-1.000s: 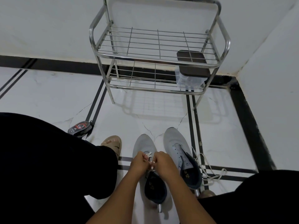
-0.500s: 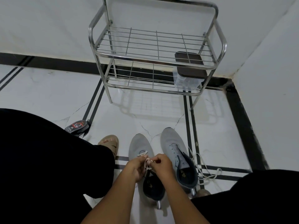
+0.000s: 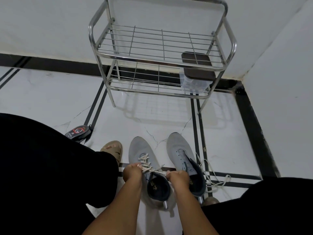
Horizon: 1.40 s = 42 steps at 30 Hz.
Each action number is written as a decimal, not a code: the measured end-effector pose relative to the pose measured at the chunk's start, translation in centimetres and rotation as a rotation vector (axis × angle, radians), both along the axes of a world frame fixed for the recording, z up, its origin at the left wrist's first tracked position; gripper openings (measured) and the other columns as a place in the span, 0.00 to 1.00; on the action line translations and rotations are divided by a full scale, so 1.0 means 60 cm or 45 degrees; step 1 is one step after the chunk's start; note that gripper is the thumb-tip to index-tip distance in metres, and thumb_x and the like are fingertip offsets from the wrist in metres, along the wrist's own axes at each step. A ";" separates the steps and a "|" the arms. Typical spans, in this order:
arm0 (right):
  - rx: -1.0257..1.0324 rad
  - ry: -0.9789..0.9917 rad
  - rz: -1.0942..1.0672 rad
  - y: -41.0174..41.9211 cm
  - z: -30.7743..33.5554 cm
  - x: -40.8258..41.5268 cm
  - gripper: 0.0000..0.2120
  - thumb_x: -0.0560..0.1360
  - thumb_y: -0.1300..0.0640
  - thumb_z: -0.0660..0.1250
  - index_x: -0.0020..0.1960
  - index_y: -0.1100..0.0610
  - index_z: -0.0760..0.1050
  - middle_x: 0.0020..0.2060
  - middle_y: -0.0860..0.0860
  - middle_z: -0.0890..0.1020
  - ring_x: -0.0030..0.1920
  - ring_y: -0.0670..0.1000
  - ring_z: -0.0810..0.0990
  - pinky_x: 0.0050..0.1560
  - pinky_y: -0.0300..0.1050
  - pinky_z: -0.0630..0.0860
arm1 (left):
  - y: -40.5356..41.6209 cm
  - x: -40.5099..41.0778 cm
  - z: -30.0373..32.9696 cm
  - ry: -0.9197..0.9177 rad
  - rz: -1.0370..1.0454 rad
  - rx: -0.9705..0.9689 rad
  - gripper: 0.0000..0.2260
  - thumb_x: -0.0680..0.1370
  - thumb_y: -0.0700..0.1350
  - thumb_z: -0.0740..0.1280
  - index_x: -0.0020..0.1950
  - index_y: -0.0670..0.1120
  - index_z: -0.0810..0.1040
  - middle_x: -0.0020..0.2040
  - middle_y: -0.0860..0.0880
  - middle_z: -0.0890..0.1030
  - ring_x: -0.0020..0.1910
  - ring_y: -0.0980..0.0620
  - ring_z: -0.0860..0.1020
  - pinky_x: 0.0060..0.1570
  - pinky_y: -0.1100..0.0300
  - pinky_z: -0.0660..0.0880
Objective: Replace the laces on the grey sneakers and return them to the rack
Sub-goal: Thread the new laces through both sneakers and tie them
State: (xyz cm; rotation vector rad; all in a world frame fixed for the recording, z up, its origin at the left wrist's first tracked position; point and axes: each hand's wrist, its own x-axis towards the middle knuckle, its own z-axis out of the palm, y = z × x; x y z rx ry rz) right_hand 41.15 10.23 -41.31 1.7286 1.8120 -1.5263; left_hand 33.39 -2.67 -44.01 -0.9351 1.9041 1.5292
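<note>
Left hand (image 3: 133,173) and right hand (image 3: 178,178) each gripping an end of white lace (image 3: 145,162), pulled apart over left grey sneaker (image 3: 144,160).

Single head-worn wide-angle view, aimed forward and steeply down; hands and sneakers near at bottom, rack (image 3: 160,48) farther off by the wall.

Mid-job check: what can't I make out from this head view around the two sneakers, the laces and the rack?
- Left sneaker: top eyelets, covered by left hand and right hand.
- Lace ends: inside the fists.
- Right sneaker: heel, behind the right forearm.
- Loose lace: too thin and tangled to trace.
- Box on the rack: contents blurred.
</note>
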 end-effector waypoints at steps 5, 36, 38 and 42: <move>-0.011 -0.013 -0.048 0.003 0.002 0.005 0.06 0.73 0.66 0.68 0.40 0.61 0.72 0.40 0.57 0.77 0.42 0.54 0.75 0.41 0.43 0.71 | 0.006 0.000 0.010 0.034 -0.043 -0.167 0.05 0.77 0.39 0.68 0.48 0.46 0.83 0.48 0.43 0.83 0.42 0.45 0.76 0.47 0.59 0.73; 0.529 -0.329 0.736 0.024 0.020 0.060 0.11 0.76 0.59 0.59 0.54 0.52 0.78 0.53 0.52 0.82 0.55 0.55 0.80 0.49 0.44 0.75 | 0.072 0.041 0.063 0.755 -1.267 -0.406 0.12 0.81 0.48 0.60 0.63 0.47 0.73 0.58 0.49 0.77 0.54 0.49 0.77 0.51 0.57 0.74; 0.248 -0.259 0.786 0.037 0.019 0.047 0.12 0.74 0.60 0.62 0.55 0.56 0.79 0.54 0.55 0.82 0.56 0.57 0.80 0.50 0.44 0.76 | 0.076 0.044 0.054 0.645 -1.362 -0.464 0.08 0.80 0.50 0.62 0.55 0.47 0.72 0.51 0.48 0.78 0.49 0.49 0.77 0.48 0.54 0.75; -0.001 -0.108 0.277 0.121 0.028 0.017 0.17 0.78 0.60 0.60 0.63 0.64 0.76 0.60 0.59 0.80 0.61 0.58 0.79 0.54 0.47 0.79 | 0.075 0.041 0.044 0.599 -1.313 -0.587 0.06 0.79 0.48 0.64 0.51 0.47 0.72 0.50 0.48 0.75 0.45 0.50 0.74 0.45 0.56 0.73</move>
